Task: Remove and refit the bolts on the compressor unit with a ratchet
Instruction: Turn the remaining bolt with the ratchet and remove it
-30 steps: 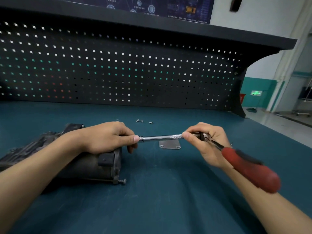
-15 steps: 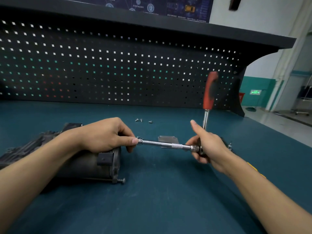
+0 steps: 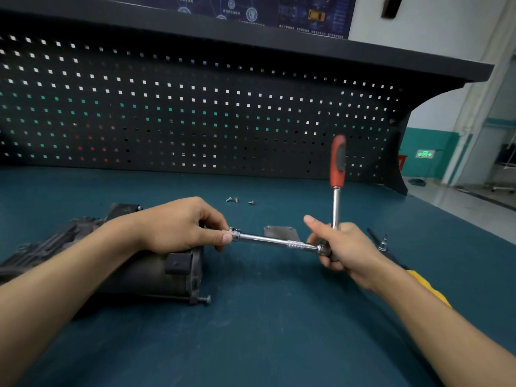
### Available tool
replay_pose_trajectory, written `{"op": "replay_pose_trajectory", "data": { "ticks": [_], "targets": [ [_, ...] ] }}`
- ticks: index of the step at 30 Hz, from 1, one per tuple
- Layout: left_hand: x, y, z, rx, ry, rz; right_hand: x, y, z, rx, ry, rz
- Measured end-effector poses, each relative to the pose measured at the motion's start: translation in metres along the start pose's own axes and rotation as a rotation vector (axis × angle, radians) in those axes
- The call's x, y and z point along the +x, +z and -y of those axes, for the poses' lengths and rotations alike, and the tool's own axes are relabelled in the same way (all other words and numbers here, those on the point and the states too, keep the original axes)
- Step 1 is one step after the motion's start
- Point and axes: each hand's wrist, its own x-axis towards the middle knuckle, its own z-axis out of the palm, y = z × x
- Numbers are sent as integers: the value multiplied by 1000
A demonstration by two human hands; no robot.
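A dark compressor unit lies on its side at the left of the bench. One bolt sticks out of its lower front corner. My left hand rests over the unit's end and pinches the socket end of a chrome extension bar. My right hand grips the ratchet head where the bar joins it. The ratchet's red and black handle points straight up. What the socket sits on is hidden by my left fingers.
Three loose bolts lie on the blue bench top near the pegboard. A small grey metal plate lies behind the bar. A yellow-handled tool and a small bit lie under my right forearm. The bench edge runs along the right.
The ratchet handle has swung from pointing down toward me up to vertical, and my right hand has shifted to the ratchet head. My left hand has stayed on the socket end.
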Motion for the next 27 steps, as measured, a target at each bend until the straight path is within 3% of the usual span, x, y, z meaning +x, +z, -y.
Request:
{"op": "replay_pose_trajectory", "data": {
  "ticks": [4, 10, 13, 27],
  "targets": [
    [0, 1, 0, 41, -15, 32, 3, -3, -5, -160, -292, -53],
    [-2, 1, -6, -11, -37, 52, 4, -3, -8, -160, -517, -70],
    [-2, 1, -5, -24, -14, 47, 2, -5, -5, -266, -567, -97],
    [-1, -2, -2, -3, 9, 36, -1, -6, 0, -217, -517, -115]
  ]
}}
